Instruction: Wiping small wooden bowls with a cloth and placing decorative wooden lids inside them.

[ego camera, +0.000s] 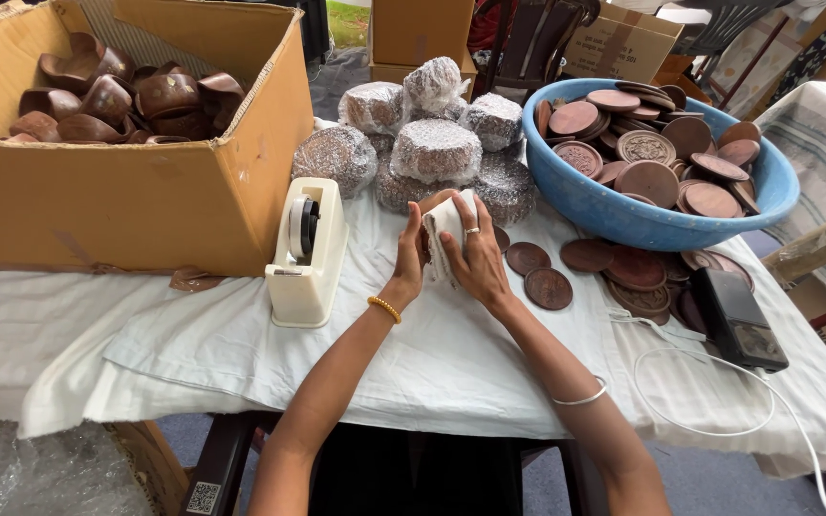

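Observation:
Both hands meet at the middle of the table around a brown wooden piece partly covered by a white foam wrap (446,222). My left hand (409,256) grips its left side, thumb up. My right hand (476,256) presses the white wrap against its right side; a ring shows on one finger. Just behind the hands lies a pile of several bubble-wrapped round bundles (435,149). Loose carved wooden discs (547,287) lie on the white tablecloth (241,354) right of my right hand.
A cream tape dispenser (306,253) stands left of the hands. A large cardboard box (136,196) of dark wooden bowls fills the far left. A blue basin (623,215) of wooden discs sits at the right, with a black device (740,320) and white cable (709,430) nearer.

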